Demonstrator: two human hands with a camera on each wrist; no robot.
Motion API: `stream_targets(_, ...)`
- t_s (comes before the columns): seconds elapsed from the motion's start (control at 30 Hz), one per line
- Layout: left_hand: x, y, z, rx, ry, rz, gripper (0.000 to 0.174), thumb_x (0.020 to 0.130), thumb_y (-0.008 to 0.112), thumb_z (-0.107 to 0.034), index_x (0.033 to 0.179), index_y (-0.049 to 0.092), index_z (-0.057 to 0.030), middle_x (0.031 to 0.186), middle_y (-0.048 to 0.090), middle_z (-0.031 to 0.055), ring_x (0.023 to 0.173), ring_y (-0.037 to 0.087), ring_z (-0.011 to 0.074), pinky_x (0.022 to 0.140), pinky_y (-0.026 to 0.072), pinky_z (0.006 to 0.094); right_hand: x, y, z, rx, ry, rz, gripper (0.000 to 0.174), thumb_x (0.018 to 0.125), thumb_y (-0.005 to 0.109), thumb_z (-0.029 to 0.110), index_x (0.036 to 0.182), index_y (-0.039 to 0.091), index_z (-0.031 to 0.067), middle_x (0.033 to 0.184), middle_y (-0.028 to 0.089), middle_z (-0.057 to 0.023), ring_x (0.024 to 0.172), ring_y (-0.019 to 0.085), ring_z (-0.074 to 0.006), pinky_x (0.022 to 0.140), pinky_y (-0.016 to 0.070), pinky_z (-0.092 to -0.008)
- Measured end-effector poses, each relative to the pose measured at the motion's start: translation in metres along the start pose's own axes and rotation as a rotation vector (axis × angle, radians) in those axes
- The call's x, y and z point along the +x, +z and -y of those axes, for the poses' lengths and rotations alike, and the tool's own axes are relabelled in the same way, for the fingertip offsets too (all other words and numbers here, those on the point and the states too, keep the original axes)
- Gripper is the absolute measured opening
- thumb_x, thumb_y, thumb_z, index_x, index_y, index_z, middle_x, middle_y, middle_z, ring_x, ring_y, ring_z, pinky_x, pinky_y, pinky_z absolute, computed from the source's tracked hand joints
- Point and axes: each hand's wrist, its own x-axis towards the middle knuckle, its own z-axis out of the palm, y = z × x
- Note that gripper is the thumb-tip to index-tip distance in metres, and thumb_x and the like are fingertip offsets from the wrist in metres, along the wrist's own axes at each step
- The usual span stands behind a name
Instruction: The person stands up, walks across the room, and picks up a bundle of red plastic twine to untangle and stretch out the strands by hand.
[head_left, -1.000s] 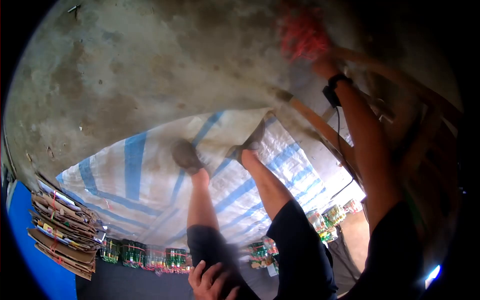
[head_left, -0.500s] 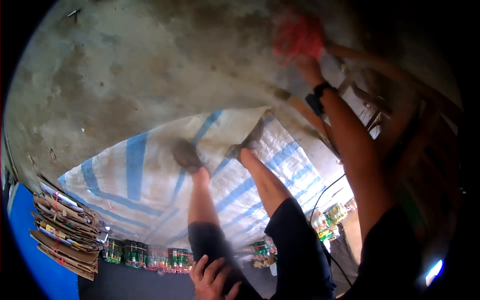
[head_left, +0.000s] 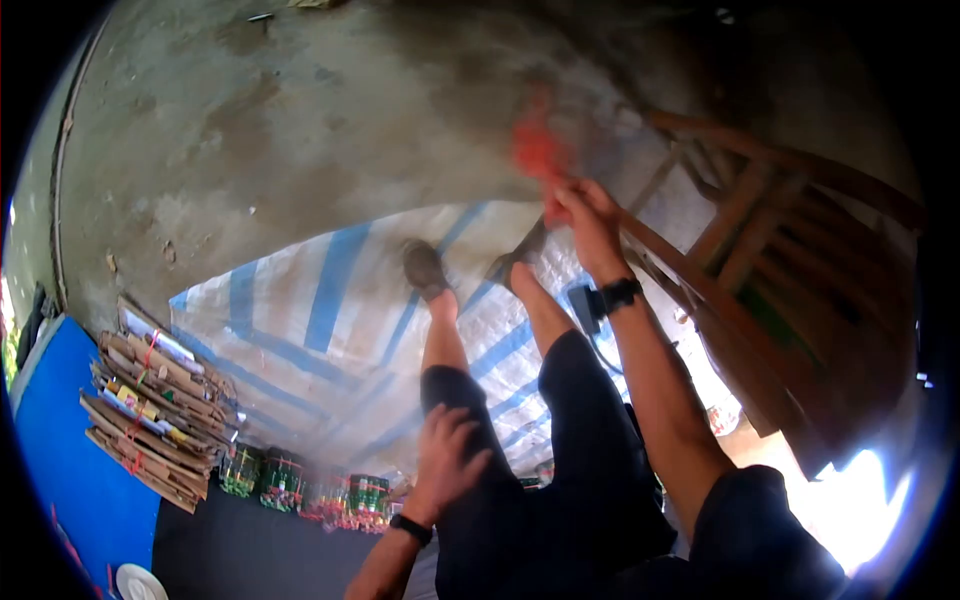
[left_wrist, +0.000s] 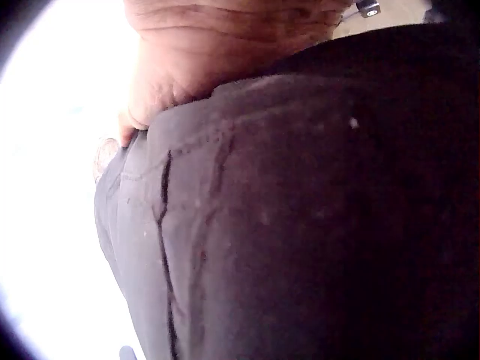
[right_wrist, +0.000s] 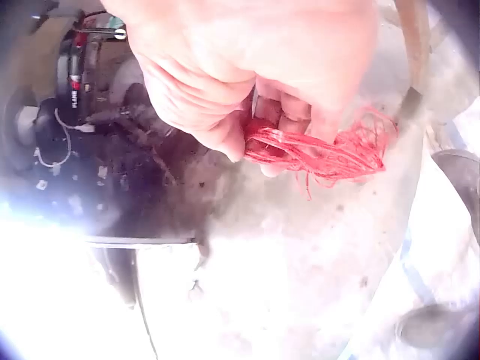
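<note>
A bundle of thin red strings (head_left: pixel 540 152) hangs from my right hand (head_left: pixel 592 225), blurred in the head view. In the right wrist view, the curled fingers of that hand (right_wrist: pixel 255 67) grip the red strings (right_wrist: pixel 322 155), whose loose loops stick out to the right. My left hand (head_left: pixel 447 460) rests on the dark-clothed thigh (head_left: pixel 455 400), its fingers spread. The left wrist view has part of the left hand (left_wrist: pixel 217 52) lying against dark cloth (left_wrist: pixel 300 210), with its fingertips mostly hidden.
A wooden chair (head_left: pixel 790 260) stands at the right. White-and-blue striped sheeting (head_left: pixel 330 290) lies under the feet on the concrete floor (head_left: pixel 330 130). At the left are tied flattened cardboard (head_left: pixel 160 410), a blue panel (head_left: pixel 80 430) and bundled green bottles (head_left: pixel 283 480).
My right hand has come down and closer with the red strings. My left hand has shifted up along the thigh, showing its wrist. The head view has turned somewhat.
</note>
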Motion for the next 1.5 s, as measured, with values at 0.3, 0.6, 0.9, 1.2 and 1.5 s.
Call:
stream_targets(0.3, 0.023, -0.034, -0.019, -1.071, -0.353, -0.222, 0.050, 0.108, 0.056, -0.040, 0.135, 0.061, 0.0020, 0.127, 0.070, 0.0154, 0.115, 0.067, 0.0241, 0.099, 0.0532, 0.0374, -0.224, 0.040, 0.141, -0.214, 0.122, 0.407, 0.006, 0.095, 0.065, -0.002, 0.099, 0.064, 0.0017, 0.096, 0.071, -0.0061, 0.086, 0.065, -0.0094, 0.081, 0.0516, -0.0243)
stream_targets(0.6, 0.022, -0.067, -0.063, -2.120, -0.231, -0.130, 0.064, 0.103, 0.059, -0.053, 0.138, 0.056, 0.0001, 0.126, 0.069, 0.0170, 0.109, 0.070, 0.0275, 0.092, 0.0602, 0.0478, -0.346, 0.047, 0.174, -0.584, -0.185, 0.992, 0.013, 0.083, 0.069, -0.007, 0.093, 0.066, 0.0012, 0.085, 0.061, -0.0092, 0.074, 0.064, -0.0228, 0.068, 0.0505, -0.0327)
stream_targets(0.9, -0.027, -0.095, -0.067, -1.777, -0.229, -0.315, 0.026, 0.099, 0.069, -0.010, 0.121, 0.066, 0.0022, 0.103, 0.076, 0.0115, 0.085, 0.075, 0.0176, 0.079, 0.0660, 0.0375, -0.353, 0.029, 0.161, -0.762, -0.387, 1.115, 0.017, 0.082, 0.068, -0.006, 0.096, 0.064, 0.0022, 0.090, 0.062, -0.0107, 0.079, 0.066, -0.0296, 0.072, 0.0532, -0.0381)
stream_targets(1.2, -0.091, -0.125, -0.090, -1.760, -0.054, -0.509, 0.021, 0.099, 0.061, -0.005, 0.116, 0.067, 0.0057, 0.098, 0.075, 0.0138, 0.079, 0.072, 0.0203, 0.075, 0.0625, 0.0340, -0.324, 0.069, 0.193, -0.705, -0.454, 0.671, 0.025, 0.092, 0.069, 0.003, 0.117, 0.066, -0.0007, 0.106, 0.063, -0.0122, 0.097, 0.066, -0.0226, 0.087, 0.0535, -0.0318)
stream_targets(1.5, -0.123, -0.147, -0.101, -1.415, 0.001, -0.549, 0.025, 0.102, 0.061, -0.010, 0.124, 0.068, 0.0008, 0.099, 0.075, 0.0070, 0.087, 0.071, 0.0137, 0.079, 0.0588, 0.0289, -0.332, 0.160, 0.183, -0.514, -0.207, 0.776, 0.029, 0.096, 0.071, 0.020, 0.116, 0.070, -0.0006, 0.101, 0.073, -0.0079, 0.091, 0.069, -0.0147, 0.082, 0.0550, -0.0304)
